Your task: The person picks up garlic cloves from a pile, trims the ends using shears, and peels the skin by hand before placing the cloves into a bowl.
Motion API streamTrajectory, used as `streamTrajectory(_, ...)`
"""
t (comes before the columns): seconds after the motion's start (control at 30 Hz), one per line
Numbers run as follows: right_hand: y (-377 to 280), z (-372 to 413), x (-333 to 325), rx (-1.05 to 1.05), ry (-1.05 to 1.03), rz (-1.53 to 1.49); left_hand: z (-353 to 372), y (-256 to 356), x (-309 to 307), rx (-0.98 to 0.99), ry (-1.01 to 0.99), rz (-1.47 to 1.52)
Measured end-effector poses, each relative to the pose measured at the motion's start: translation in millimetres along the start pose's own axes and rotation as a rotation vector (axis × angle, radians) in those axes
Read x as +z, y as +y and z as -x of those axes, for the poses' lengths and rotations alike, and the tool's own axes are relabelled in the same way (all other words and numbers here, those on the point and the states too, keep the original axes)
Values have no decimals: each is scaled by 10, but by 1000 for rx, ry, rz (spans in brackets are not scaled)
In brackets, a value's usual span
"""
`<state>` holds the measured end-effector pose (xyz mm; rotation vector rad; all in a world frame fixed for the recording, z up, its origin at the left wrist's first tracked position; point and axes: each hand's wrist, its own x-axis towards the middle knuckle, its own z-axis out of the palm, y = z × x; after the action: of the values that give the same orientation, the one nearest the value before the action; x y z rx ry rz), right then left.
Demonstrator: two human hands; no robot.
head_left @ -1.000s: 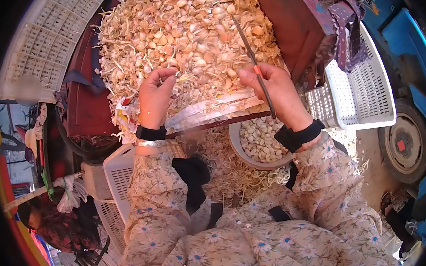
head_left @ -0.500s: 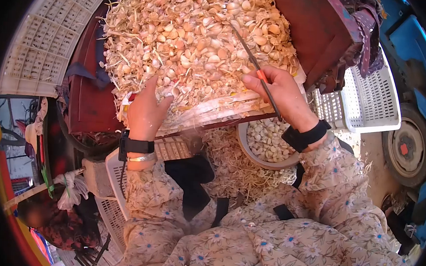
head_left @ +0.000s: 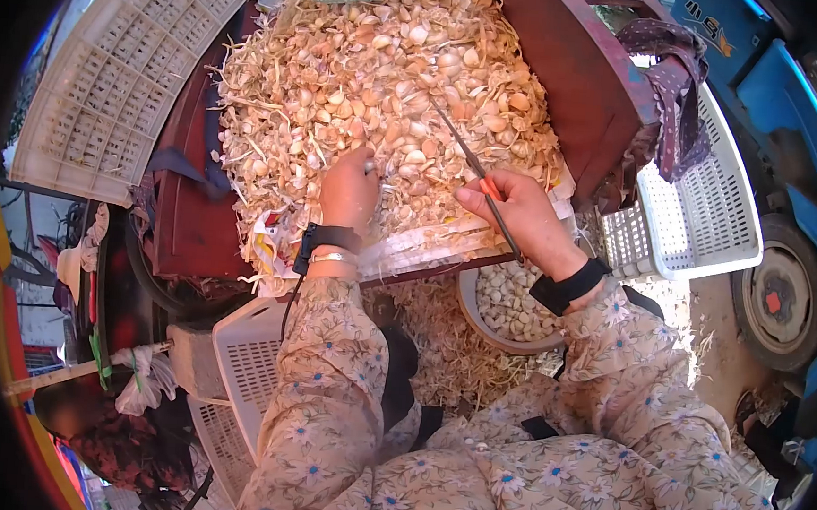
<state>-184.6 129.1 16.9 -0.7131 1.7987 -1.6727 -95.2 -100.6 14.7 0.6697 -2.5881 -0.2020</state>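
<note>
Garlic is piled loose on the bench, close to the front edge, so a careless sweep could knock some off. Right hand has its grip wrapped snug round the tool, tip over the garlic; reaching under that risks a nick. Left hand is at the garlic, grip curled, can't tell what's in it.

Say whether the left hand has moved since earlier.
Yes: the left hand has moved right and forward over the garlic, judged against the red panel at left.
</note>
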Motion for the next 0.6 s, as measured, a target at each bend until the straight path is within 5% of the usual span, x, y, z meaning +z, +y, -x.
streamTrajectory(0.1, -18, 38, -8, -29, 28, -41, 20, 32, -22, -119, -157, -88)
streamTrajectory(0.2, -61, 61, -91, 35, -58, 72, 106, 139, -157, -264, -113, 119)
streamTrajectory(0.3, -50, 77, -73, 15, -57, 96, 221, 138, -287, -351, -14, 838)
streamTrajectory(0.6, -82, 246, 78, -310, 145, 458, 418, 494, -586, -312, -185, 1768)
